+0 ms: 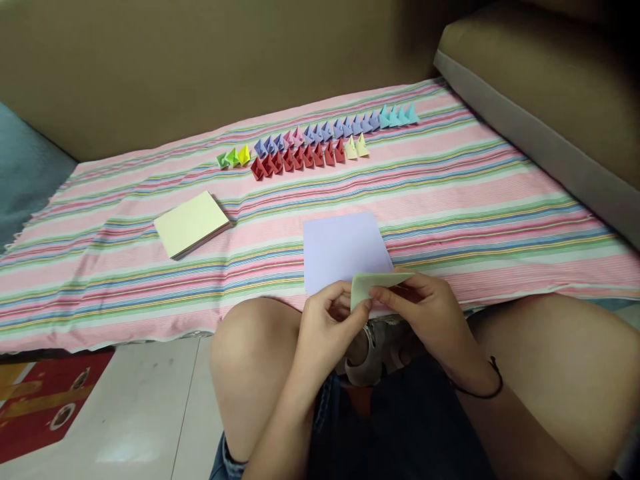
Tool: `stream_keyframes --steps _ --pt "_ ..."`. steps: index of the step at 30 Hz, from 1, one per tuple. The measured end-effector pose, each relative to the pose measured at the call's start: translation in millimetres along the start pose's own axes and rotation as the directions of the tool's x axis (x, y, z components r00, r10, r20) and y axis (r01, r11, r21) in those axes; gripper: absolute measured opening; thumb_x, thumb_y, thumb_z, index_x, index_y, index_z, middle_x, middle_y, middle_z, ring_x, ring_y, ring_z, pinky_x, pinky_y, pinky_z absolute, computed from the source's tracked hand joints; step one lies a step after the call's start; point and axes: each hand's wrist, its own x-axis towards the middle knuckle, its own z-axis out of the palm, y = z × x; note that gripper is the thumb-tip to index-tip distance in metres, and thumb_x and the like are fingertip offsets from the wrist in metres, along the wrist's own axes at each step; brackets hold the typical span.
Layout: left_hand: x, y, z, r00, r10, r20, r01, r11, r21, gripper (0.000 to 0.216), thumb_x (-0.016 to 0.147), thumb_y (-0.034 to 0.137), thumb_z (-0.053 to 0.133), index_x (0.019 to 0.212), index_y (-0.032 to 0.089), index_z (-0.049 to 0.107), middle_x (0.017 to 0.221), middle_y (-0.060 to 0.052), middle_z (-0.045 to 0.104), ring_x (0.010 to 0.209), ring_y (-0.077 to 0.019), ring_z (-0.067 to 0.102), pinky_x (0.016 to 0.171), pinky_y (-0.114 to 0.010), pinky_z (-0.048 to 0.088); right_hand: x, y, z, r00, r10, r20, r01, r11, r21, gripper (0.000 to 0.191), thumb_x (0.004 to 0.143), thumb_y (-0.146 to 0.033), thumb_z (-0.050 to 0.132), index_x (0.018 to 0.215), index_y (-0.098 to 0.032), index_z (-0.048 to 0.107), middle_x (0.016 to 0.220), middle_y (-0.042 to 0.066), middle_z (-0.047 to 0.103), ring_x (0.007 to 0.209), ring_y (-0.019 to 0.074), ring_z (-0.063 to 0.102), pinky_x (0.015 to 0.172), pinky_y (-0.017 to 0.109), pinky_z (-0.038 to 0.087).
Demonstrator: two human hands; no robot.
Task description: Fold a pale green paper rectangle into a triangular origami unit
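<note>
Both hands meet over the person's lap, just in front of the striped cloth (450, 193) that covers the low surface ahead. The left hand (327, 323) and the right hand (425, 310) are each closed in a pinch on one pale green paper (373, 285), already folded into a narrow strip; thumbs and fingertips press along its edge, so neither hand is free. The strip hangs just above the near edge of a lilac sheet (345, 250) lying flat on the cloth, apparently without touching it, though the fingers hide the contact.

Farther back stand two rows of small folded paper pieces (320, 143) in green, yellow, purple, pink, red and blue, set tip to tail. To the left lies a cream paper stack (191, 223), well apart from the hands.

By my judgement this is an early fold of another such piece: a crease is being pressed flat. The next move calls for matched edges, a firm run of the thumb along the fold, and a steady grip by the opposite hand.
</note>
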Motion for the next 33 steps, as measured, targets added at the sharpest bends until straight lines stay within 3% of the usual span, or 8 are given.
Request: stream_keyframes --steps 3,8,13,19,22,25,27,33 --pt "0 -2 0 1.0 0.019 -0.024 -0.017 0.995 0.098 0.012 0.076 0.026 0.065 0.075 0.014 0.066 0.063 0.001 0.059 0.056 -0.0098 0.051 0.053 -0.02 0.038 -1 0 0 0.999 0.034 0.032 -0.033 0.999 -0.016 0.018 0.068 -0.037 0.076 0.07 -0.02 0.071 0.07 0.002 0.073 0.067 0.0199 0.068 0.063 0.03 0.053" --pt "0 0 0 0.995 -0.035 -0.098 0.05 0.987 0.153 0.012 0.071 0.026 0.067 0.068 0.014 0.069 0.052 0.002 0.055 0.046 -0.0072 0.043 0.045 -0.019 0.03 -1 2 -1 0.999 0.025 -0.031 -0.026 0.999 -0.02 0.02 0.067 -0.038 0.076 0.074 -0.02 0.072 0.073 0.003 0.074 0.07 0.0209 0.068 0.064 0.031 0.053" --pt "0 3 -2 0.99 -0.065 -0.124 0.083 0.987 0.141 0.012 0.069 0.027 0.069 0.068 0.015 0.072 0.058 -0.002 0.066 0.052 -0.0115 0.057 0.051 -0.02 0.042 4 13 -8 0.992 0.015 -0.126 -0.009 0.999 0.045 0.023 0.067 -0.04 0.077 0.08 -0.021 0.073 0.078 0.003 0.074 0.075 0.0219 0.069 0.069 0.034 0.055" --pt "1 2 -8 0.984 -0.021 -0.174 0.047 0.989 0.142 0.008 0.071 0.023 0.066 0.071 0.015 0.069 0.065 -0.002 0.068 0.059 -0.0126 0.06 0.058 -0.021 0.047 7 17 -14 0.978 0.032 -0.205 -0.005 0.991 0.132 0.017 0.065 -0.036 0.079 0.071 -0.022 0.071 0.07 0.0 0.071 0.068 0.0165 0.066 0.065 0.028 0.052" --pt "1 3 -7 0.979 0.004 -0.203 0.009 0.998 0.065 0.014 0.078 0.029 0.063 0.078 0.016 0.067 0.07 -0.002 0.068 0.067 -0.0132 0.062 0.065 -0.022 0.048 5 13 -12 0.991 0.058 -0.119 -0.044 0.993 0.113 0.018 0.065 -0.036 0.079 0.07 -0.021 0.071 0.069 0.0 0.071 0.064 0.0159 0.064 0.061 0.028 0.051" --pt "0 4 -5 0.991 -0.007 -0.133 0.002 0.999 -0.038 0.021 0.078 0.035 0.065 0.089 0.017 0.068 0.07 0.0 0.066 0.064 -0.0115 0.059 0.061 -0.02 0.047 1 7 -6 0.989 0.094 0.11 -0.102 0.993 0.066 0.02 0.067 -0.037 0.077 0.075 -0.019 0.072 0.071 0.002 0.072 0.069 0.0187 0.066 0.063 0.029 0.051" --pt "-1 4 -5 0.993 -0.012 -0.119 0.007 0.999 -0.04 0.021 0.075 0.034 0.07 0.085 0.017 0.069 0.065 0.001 0.064 0.058 -0.0095 0.055 0.055 -0.019 0.043 -1 4 -1 0.972 0.093 0.214 -0.099 0.995 0.02 0.02 0.069 -0.037 0.075 0.078 -0.019 0.072 0.072 0.002 0.072 0.071 0.0192 0.066 0.063 0.03 0.05" --pt "0 0 -7 0.986 -0.04 -0.163 0.043 0.999 0.016 0.019 0.073 0.033 0.072 0.075 0.014 0.072 0.066 -0.003 0.068 0.058 -0.0117 0.056 0.056 -0.022 0.043 -1 9 2 0.95 0.125 0.286 -0.129 0.992 -0.005 0.022 0.071 -0.038 0.072 0.084 -0.019 0.072 0.078 0.003 0.073 0.075 0.02 0.067 0.067 0.031 0.051"
